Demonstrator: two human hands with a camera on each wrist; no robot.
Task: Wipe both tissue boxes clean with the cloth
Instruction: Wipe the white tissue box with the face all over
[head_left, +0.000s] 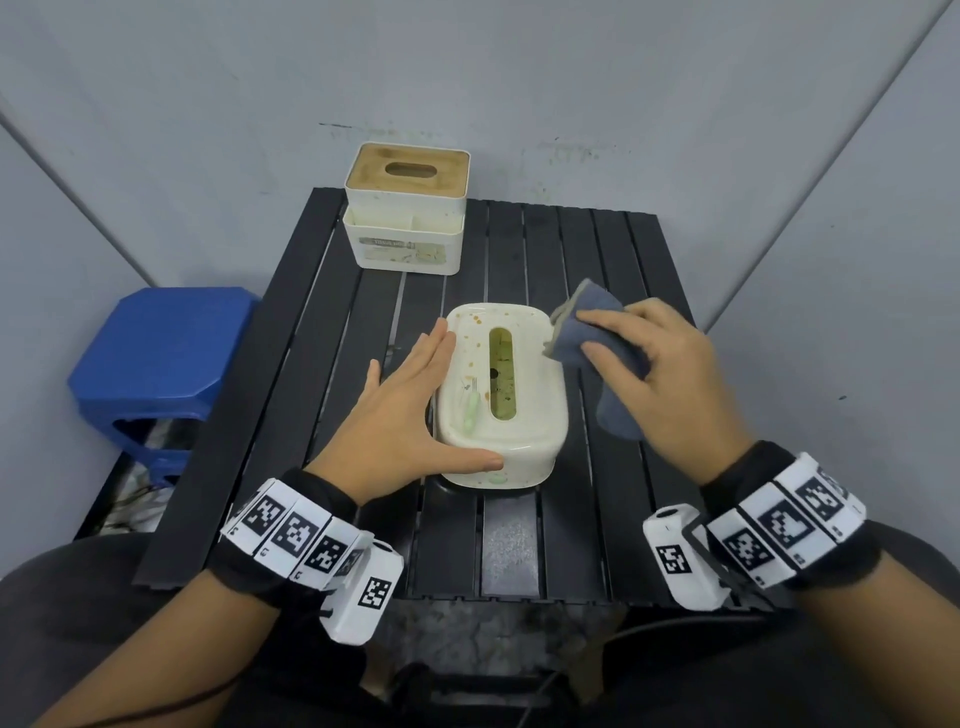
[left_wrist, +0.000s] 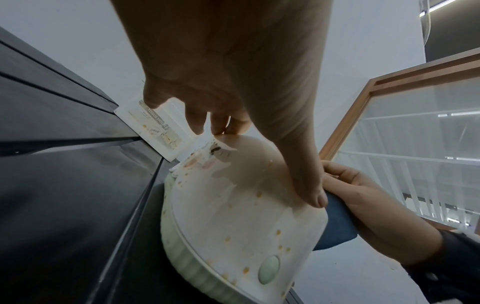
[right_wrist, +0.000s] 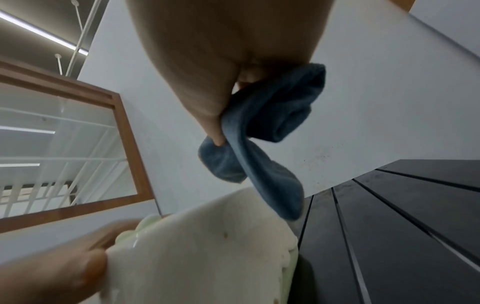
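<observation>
A left hand (head_left: 400, 415) braces straight fingers against the stained, rounded cream tissue box (head_left: 501, 395) at the centre of the black slatted table (head_left: 291, 364). The right hand (head_left: 670, 374) grips a bunched blue-grey cloth (head_left: 592, 338) at the box's far right edge. A square white tissue box with a wooden lid (head_left: 408, 208) stands at the table's far left.

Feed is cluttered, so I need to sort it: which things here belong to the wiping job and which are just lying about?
Job:
- rounded tissue box, stained, steadied by the left hand
- wooden-lidded tissue box, at the back
- blue-grey cloth, gripped in the right hand

Lying about:
- black slatted table
- blue stool, beside the table
</observation>
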